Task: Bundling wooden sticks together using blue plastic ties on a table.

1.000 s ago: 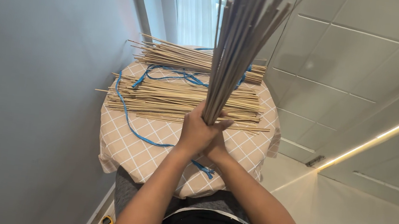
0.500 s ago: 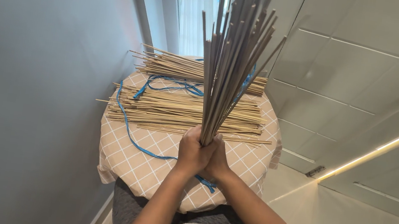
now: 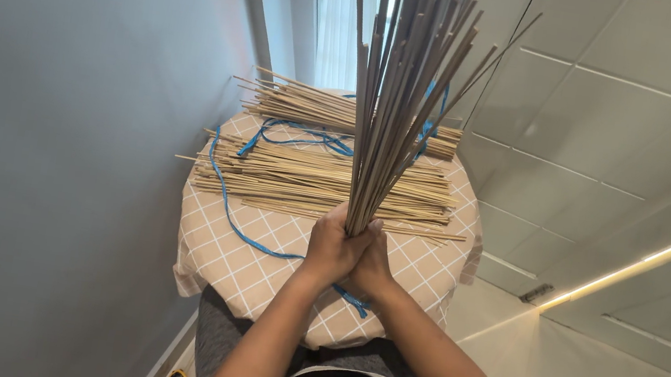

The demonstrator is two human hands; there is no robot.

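left hand (image 3: 333, 246) and right hand (image 3: 370, 263) are pressed together, both closed round the lower end of a bundle of thin sticks (image 3: 403, 92), held upright and fanned out at the top. beyond the hands, a round table in a checked peach cloth (image 3: 244, 268) is seen, with a near pile of sticks (image 3: 310, 183), a blue cord (image 3: 233, 222) looped across, and a far pile (image 3: 312, 105) by the window.

Near tabletop strip (image 3: 251, 278) bare; stick piles (image 3: 327, 183) & blue cord (image 3: 244, 235) block far half, wall (image 3: 52, 128) tight left.
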